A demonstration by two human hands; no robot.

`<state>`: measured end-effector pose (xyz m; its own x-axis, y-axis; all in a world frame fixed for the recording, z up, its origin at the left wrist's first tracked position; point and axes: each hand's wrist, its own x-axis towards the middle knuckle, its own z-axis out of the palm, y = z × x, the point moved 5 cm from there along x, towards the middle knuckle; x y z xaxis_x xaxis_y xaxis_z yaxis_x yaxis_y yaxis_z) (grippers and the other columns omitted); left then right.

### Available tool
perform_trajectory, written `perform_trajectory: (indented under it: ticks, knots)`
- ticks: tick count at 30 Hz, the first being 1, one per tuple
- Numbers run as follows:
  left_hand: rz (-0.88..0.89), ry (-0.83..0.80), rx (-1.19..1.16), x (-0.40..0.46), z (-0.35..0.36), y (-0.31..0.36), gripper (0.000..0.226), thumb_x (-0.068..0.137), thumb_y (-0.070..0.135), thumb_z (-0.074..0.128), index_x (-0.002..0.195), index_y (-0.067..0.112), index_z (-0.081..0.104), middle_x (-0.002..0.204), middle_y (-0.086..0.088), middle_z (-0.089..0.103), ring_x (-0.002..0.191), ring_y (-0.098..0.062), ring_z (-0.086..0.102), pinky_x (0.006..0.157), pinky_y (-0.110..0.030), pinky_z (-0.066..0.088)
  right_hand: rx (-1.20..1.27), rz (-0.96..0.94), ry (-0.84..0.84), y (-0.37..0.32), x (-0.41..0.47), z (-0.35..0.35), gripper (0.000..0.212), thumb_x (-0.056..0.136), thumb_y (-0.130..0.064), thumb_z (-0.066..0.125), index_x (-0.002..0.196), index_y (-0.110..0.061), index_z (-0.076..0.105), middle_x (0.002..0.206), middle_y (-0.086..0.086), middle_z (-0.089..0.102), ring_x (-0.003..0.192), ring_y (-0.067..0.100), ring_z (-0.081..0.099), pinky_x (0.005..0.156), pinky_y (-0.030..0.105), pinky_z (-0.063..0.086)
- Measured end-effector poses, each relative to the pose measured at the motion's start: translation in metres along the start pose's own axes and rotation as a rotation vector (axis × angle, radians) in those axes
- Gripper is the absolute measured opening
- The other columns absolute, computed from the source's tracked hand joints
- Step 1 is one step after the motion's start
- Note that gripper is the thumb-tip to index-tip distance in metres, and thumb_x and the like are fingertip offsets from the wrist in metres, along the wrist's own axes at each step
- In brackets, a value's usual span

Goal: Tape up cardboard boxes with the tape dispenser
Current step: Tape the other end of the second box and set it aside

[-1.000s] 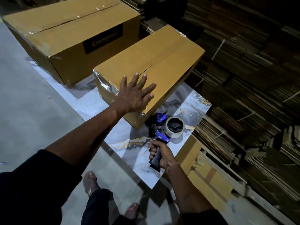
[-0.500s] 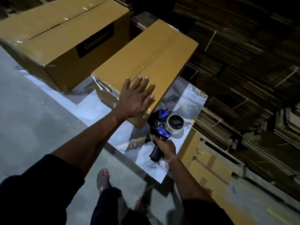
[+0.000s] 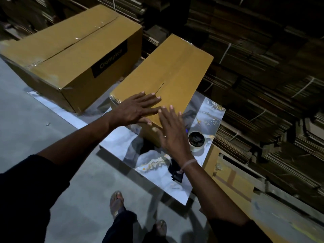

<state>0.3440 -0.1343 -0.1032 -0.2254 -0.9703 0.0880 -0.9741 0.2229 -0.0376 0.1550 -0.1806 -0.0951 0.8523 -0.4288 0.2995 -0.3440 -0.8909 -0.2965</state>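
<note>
A long brown cardboard box [image 3: 168, 71] lies on a marble-patterned sheet [image 3: 157, 165], its top seam running away from me. My left hand [image 3: 138, 109] rests flat on the box's near end with straight fingers. My right hand [image 3: 172, 134] is open, fingers spread, over the box's near right corner. The tape dispenser [image 3: 195, 141] lies on the sheet right of that hand; its tape roll shows, and its dark handle end [image 3: 178, 176] shows beside my right wrist. The rest of it is hidden.
A larger box [image 3: 73, 55] with a dark "Crompton" label sits to the left on the same sheet. Bundled flat cardboard stacks [image 3: 263, 76] fill the right and back. Grey floor [image 3: 26, 120] lies to the left; my sandalled feet [image 3: 117, 202] stand below.
My right hand has let go of the tape dispenser, which now lies on the sheet, and moved up to the box's near corner. My left hand stays on the box.
</note>
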Motion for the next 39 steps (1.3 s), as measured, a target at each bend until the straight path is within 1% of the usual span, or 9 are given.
perform_trajectory:
  ticks: [4,8,11,16,24,28,32,35,39]
  knots:
    - [0.019,-0.017,0.056,-0.009,0.001,-0.021,0.074,0.101,0.069,0.021,0.166,0.035,0.016,0.175,-0.003,0.006,0.161,-0.029,0.006,0.127,-0.055,0.016,-0.032,-0.085,-0.029,0.006,0.007,0.022,0.053,0.112,-0.02,0.042,0.162,-0.007,0.028,0.171,0.009,0.022,0.16,0.027,0.013,0.124,0.054,0.023]
    - [-0.065,-0.015,0.051,-0.022,-0.002,-0.055,0.074,0.099,0.071,0.022,0.166,0.041,0.008,0.175,-0.002,0.0,0.161,-0.03,0.002,0.126,-0.06,0.014,0.011,-0.158,-0.093,0.015,0.013,0.018,0.056,0.109,-0.006,0.044,0.162,-0.007,0.025,0.172,0.009,0.019,0.16,0.026,0.012,0.126,0.051,0.021]
    - [-0.132,-0.008,0.027,-0.03,0.002,-0.078,0.081,0.1,0.063,0.043,0.165,0.042,0.002,0.175,-0.003,-0.004,0.161,-0.031,-0.004,0.124,-0.065,0.015,0.0,-0.219,-0.19,0.021,0.017,0.01,0.066,0.106,0.004,0.044,0.165,-0.011,0.018,0.174,0.005,0.011,0.161,0.023,0.006,0.127,0.05,0.019]
    - [-0.149,-0.011,-0.189,-0.036,0.013,-0.098,0.096,0.095,0.045,0.067,0.166,0.038,0.003,0.175,-0.004,-0.008,0.16,-0.03,-0.017,0.128,-0.059,0.009,-0.066,-0.304,-0.291,0.019,0.032,0.001,0.059,0.113,-0.02,0.038,0.165,-0.012,0.012,0.174,0.005,0.005,0.161,0.022,0.002,0.128,0.048,0.018]
    - [-0.317,-0.022,-0.224,-0.038,0.021,-0.106,0.115,0.088,0.07,0.041,0.162,-0.006,-0.002,0.169,-0.026,-0.016,0.157,-0.038,-0.019,0.129,-0.053,0.01,-0.059,-0.338,-0.3,-0.038,0.122,0.056,0.063,0.113,-0.033,0.025,0.163,0.0,0.007,0.172,0.019,-0.002,0.16,0.031,-0.005,0.128,0.05,0.011]
    - [-0.367,-0.032,-0.218,-0.043,0.03,-0.115,0.122,0.09,0.046,0.076,0.159,-0.008,-0.01,0.166,-0.033,-0.018,0.157,-0.041,-0.013,0.126,-0.058,0.021,-0.06,-0.259,-0.294,-0.053,0.144,0.073,0.069,0.112,-0.038,0.025,0.161,0.006,0.005,0.171,0.024,-0.003,0.16,0.035,-0.005,0.128,0.05,0.008]
    - [-0.379,-0.073,-0.256,-0.038,0.022,-0.106,0.117,0.093,0.04,0.075,0.159,-0.009,-0.008,0.168,-0.03,-0.017,0.159,-0.041,-0.008,0.129,-0.044,0.012,-0.072,-0.264,-0.289,-0.048,0.137,0.071,0.068,0.112,-0.038,0.024,0.163,0.002,0.003,0.172,0.02,-0.005,0.16,0.032,-0.007,0.129,0.048,0.007]
    - [-0.418,-0.145,-0.257,-0.035,0.015,-0.102,0.123,0.092,0.049,0.071,0.159,-0.007,-0.015,0.166,-0.027,-0.025,0.156,-0.035,-0.02,0.13,-0.043,0.006,-0.08,-0.303,-0.277,-0.033,0.114,0.059,0.063,0.114,-0.03,0.034,0.165,-0.006,0.004,0.173,0.013,-0.004,0.16,0.027,-0.007,0.129,0.047,0.009]
    - [-0.447,-0.197,-0.313,-0.037,0.012,-0.1,0.13,0.089,0.046,0.076,0.158,-0.003,-0.023,0.165,-0.023,-0.032,0.157,-0.035,-0.018,0.13,-0.042,0.004,-0.097,-0.317,-0.225,-0.003,0.064,0.031,0.059,0.115,-0.025,0.037,0.165,-0.006,0.011,0.174,0.011,0.005,0.161,0.025,0.001,0.128,0.046,0.016]
